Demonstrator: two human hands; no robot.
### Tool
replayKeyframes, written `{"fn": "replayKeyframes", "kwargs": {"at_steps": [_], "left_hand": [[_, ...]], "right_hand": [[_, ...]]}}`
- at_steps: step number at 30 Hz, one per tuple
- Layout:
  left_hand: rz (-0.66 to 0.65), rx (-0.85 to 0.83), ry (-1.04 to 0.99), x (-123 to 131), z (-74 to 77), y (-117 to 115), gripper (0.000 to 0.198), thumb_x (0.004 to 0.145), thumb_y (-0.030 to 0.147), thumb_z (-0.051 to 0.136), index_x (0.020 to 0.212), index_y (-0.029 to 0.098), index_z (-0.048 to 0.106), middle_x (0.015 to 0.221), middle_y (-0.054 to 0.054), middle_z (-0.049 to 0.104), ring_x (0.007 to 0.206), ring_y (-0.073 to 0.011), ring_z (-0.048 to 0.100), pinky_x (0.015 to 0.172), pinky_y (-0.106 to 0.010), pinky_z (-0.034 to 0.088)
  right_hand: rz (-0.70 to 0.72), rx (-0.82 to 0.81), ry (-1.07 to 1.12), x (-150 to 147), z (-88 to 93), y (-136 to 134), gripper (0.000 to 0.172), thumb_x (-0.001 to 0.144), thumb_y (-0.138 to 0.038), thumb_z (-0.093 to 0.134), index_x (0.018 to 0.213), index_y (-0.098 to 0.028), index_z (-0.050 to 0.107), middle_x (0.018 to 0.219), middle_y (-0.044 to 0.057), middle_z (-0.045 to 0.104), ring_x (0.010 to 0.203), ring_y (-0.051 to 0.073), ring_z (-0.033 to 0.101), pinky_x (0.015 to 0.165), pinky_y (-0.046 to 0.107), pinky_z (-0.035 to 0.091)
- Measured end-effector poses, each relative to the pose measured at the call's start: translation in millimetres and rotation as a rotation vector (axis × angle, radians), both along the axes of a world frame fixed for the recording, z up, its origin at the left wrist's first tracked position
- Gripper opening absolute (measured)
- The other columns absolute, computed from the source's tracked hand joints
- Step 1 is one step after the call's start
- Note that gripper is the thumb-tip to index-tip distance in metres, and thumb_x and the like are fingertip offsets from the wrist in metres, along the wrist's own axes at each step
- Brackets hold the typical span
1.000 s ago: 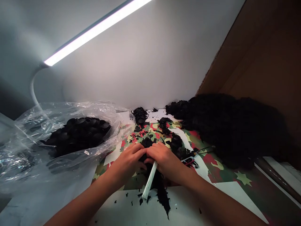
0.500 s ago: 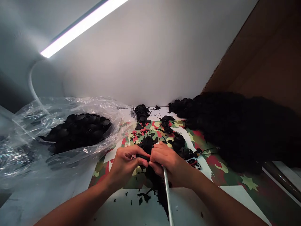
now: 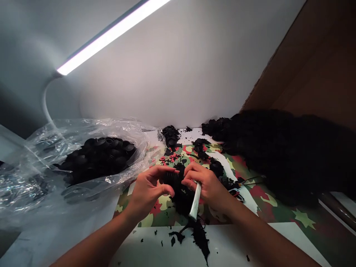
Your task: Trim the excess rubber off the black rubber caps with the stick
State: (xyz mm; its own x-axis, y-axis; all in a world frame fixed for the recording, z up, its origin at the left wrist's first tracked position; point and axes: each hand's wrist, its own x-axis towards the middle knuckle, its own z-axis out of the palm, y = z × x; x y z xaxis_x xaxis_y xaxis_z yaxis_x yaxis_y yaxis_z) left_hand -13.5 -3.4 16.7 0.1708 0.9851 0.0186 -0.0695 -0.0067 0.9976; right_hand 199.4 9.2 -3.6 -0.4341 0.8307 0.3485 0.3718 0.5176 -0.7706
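My left hand (image 3: 147,191) is curled around a black ribbed rubber-like piece (image 3: 170,178), its index finger above and its thumb below. Its other fingers are mostly hidden behind the piece. Just to the right, my right hand (image 3: 202,181) is closed on a slim tool with a whitish, wrapped-looking handle (image 3: 196,203) that points down toward me. The tool's working end is hidden by my fingers. Black scraps (image 3: 185,202) are heaped under both hands, and a long trimmed shred (image 3: 200,237) lies in front on the white sheet.
A clear plastic bag (image 3: 151,148) full of black round caps (image 3: 102,157) lies open at left. A large dark heap (image 3: 278,155) covers the right side before a cardboard panel (image 3: 311,74). Red-handled pliers or cutters (image 3: 237,193) lie right of my hands. A lamp (image 3: 111,39) hangs above.
My hands have moved slightly apart. My left thumb and index finger have spread, showing the piece's ribs. The tool's handle has swung and now looks shorter. The whole view has shifted slightly.
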Motion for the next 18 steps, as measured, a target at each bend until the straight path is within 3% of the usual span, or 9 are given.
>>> {"fn": "replayKeyframes", "kwargs": {"at_steps": [2, 5, 10, 14, 18], "left_hand": [[-0.019, 0.031, 0.04, 1.1, -3.1, -0.5, 0.034, 0.062, 0.013, 0.086, 0.095, 0.022, 0.08, 0.087, -0.003, 0.075, 0.073, -0.0176, 0.063, 0.063, -0.026, 0.054], [-0.011, 0.155, 0.153, 3.6, -6.6, -2.6, 0.036, 0.066, 0.021, 0.089, 0.101, 0.023, 0.08, 0.087, -0.004, 0.075, 0.077, -0.0189, 0.065, 0.07, -0.028, 0.054], [0.039, 0.336, 0.244, 7.9, -8.9, -4.6, 0.038, 0.059, 0.024, 0.095, 0.095, 0.023, 0.082, 0.08, -0.003, 0.075, 0.073, -0.0195, 0.065, 0.07, -0.03, 0.055], [0.103, 0.219, 0.14, 8.7, -6.4, -5.9, 0.034, 0.059, 0.021, 0.095, 0.09, 0.025, 0.083, 0.078, -0.001, 0.075, 0.071, -0.0171, 0.067, 0.064, -0.025, 0.057], [0.024, 0.096, -0.024, 6.9, -4.4, -4.5, 0.026, 0.061, 0.02, 0.093, 0.085, 0.024, 0.083, 0.076, 0.001, 0.073, 0.066, -0.0135, 0.067, 0.061, -0.021, 0.057]], "right_hand": [[-0.075, -0.131, 0.112, -3.0, 10.3, -7.6, 0.033, 0.099, -0.04, 0.056, 0.074, -0.02, 0.064, 0.075, 0.002, 0.06, 0.069, 0.017, 0.055, 0.065, 0.029, 0.045], [-0.059, -0.322, 0.211, -8.6, 20.3, -16.9, 0.038, 0.096, -0.049, 0.057, 0.075, -0.02, 0.065, 0.068, 0.0, 0.059, 0.064, 0.015, 0.053, 0.061, 0.027, 0.043], [-0.063, -0.46, 0.314, -12.7, 20.8, -22.3, 0.035, 0.093, -0.047, 0.063, 0.073, -0.019, 0.066, 0.067, -0.001, 0.058, 0.063, 0.014, 0.051, 0.059, 0.026, 0.041], [-0.115, -0.523, 0.445, -15.3, 15.6, -23.4, 0.033, 0.089, -0.046, 0.067, 0.07, -0.018, 0.063, 0.063, -0.002, 0.052, 0.058, 0.012, 0.043, 0.054, 0.026, 0.035], [-0.127, -0.57, 0.559, -18.9, 10.6, -24.2, 0.034, 0.086, -0.046, 0.07, 0.068, -0.019, 0.061, 0.06, -0.003, 0.049, 0.056, 0.012, 0.04, 0.052, 0.025, 0.031]]}}
